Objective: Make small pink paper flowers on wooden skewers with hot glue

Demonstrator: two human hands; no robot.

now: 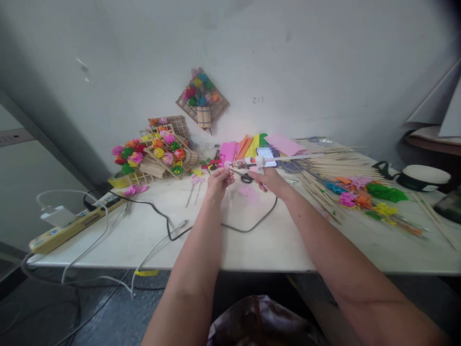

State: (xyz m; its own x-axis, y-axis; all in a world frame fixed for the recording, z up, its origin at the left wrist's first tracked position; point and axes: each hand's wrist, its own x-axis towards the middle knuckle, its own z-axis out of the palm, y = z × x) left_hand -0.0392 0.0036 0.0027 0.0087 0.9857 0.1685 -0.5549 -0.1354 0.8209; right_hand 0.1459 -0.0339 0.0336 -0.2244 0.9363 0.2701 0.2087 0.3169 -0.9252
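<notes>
My left hand (220, 181) is closed in a pinch around a small pale pink paper flower (227, 165), whose thin stem hangs below the fingers. My right hand (267, 179) grips a white hot glue gun (260, 162), its front facing the flower. A long pale glue stick (298, 157) reaches out to the right from the gun. Under the right wrist, a black cord (248, 230) runs across the table to the left. Dark-handled scissors (246, 178) lie between the hands. Two pink petals on stems (194, 181) rest left of my left hand.
Paper-flower baskets (154, 156) stand at the left, near a power strip (77, 223) and a white cable (158, 245). Coloured crepe paper (248, 146) and a phone (266, 156) lie at the back. Bamboo sticks (334, 166) and finished flowers (360, 192) spread over the right.
</notes>
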